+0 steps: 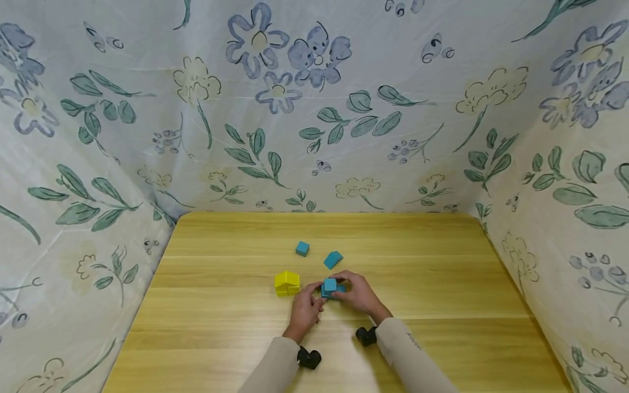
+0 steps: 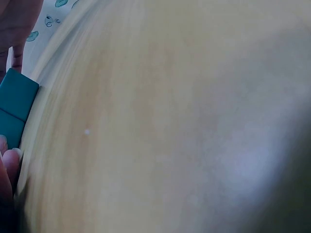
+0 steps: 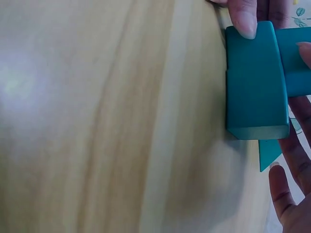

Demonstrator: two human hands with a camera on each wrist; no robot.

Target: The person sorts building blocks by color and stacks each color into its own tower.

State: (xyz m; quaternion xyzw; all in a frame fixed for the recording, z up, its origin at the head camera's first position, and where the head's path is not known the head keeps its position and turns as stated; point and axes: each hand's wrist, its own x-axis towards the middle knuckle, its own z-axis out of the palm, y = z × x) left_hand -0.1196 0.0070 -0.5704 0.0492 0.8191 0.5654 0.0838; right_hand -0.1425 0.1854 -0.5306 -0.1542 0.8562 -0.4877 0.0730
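Near the middle of the wooden table, both hands meet at a small group of blue blocks. My right hand [image 1: 361,293] pinches a blue cube [image 1: 330,284] between thumb and index finger, on top of a long blue block [image 3: 255,92]. On the left side, my left hand [image 1: 306,312] holds the end of that long block, its thumb pressed on the front face in the right wrist view. A pointed blue block [image 3: 268,154] shows partly behind the long one. Left fingertips [image 2: 11,160] touch the blue blocks at the left wrist view's edge.
Yellow blocks [image 1: 287,284] form a house shape just left of the hands. Farther back lie a loose blue cube [image 1: 302,249] and a blue block with a slanted top [image 1: 333,260]. Floral cloth [image 1: 314,136] hangs around the table [image 1: 206,327].
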